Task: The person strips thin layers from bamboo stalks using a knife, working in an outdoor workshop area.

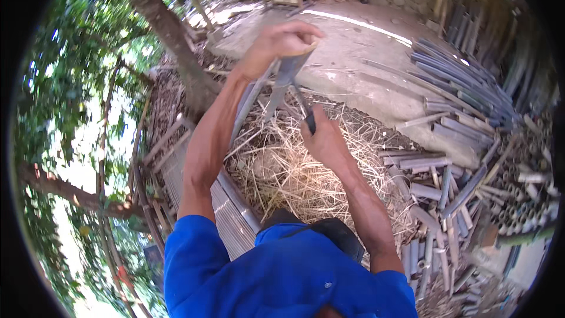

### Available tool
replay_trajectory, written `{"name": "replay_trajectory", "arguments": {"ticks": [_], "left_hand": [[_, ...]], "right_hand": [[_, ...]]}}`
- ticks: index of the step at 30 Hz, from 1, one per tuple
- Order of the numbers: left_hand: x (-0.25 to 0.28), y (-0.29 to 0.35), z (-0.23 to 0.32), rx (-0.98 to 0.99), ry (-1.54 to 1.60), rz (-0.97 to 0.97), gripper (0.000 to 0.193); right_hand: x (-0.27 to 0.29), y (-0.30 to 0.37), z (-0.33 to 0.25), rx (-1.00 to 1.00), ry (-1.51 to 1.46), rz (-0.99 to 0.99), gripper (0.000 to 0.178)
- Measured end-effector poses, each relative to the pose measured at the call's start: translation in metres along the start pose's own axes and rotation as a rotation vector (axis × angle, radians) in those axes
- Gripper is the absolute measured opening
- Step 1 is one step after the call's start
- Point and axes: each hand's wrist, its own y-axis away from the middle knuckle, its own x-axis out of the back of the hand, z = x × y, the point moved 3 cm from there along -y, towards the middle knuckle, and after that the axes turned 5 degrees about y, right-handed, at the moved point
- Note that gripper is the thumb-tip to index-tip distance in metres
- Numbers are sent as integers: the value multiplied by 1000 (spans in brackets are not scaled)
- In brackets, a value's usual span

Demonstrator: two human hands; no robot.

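My left hand [281, 44] is raised ahead of me, its fingers curled over the upper end of a grey split bamboo piece [288, 72]. That piece slants down toward the shavings, with a pale edge at its top. Lower and to the right, my right hand [325, 140] is closed round the dark handle of a knife [311, 122]. The thin blade points up and left and meets or crosses the bamboo; whether it is in the cut I cannot tell. Below both hands lies a heap of pale bamboo shavings [294, 168].
Grey bamboo poles [465, 79] are stacked at the far right, with cut tubes [524, 215] nearer. A concrete slab [347, 59] lies ahead. To the left are a tree trunk [168, 29] and a ribbed panel [191, 182]. A dark pouch [338, 235] is at my waist.
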Motion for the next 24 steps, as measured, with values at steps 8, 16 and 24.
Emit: {"name": "replay_trajectory", "arguments": {"ticks": [8, 16, 24], "left_hand": [[15, 19, 36, -248, -581, 517, 27], [33, 13, 13, -247, -698, 569, 39], [43, 17, 8, -161, -456, 421, 34]], "right_hand": [[-27, -40, -2, -216, -670, -282, 32], [0, -60, -8, -152, -73, -138, 27], [-16, -74, -8, -382, -269, -384, 38]]}}
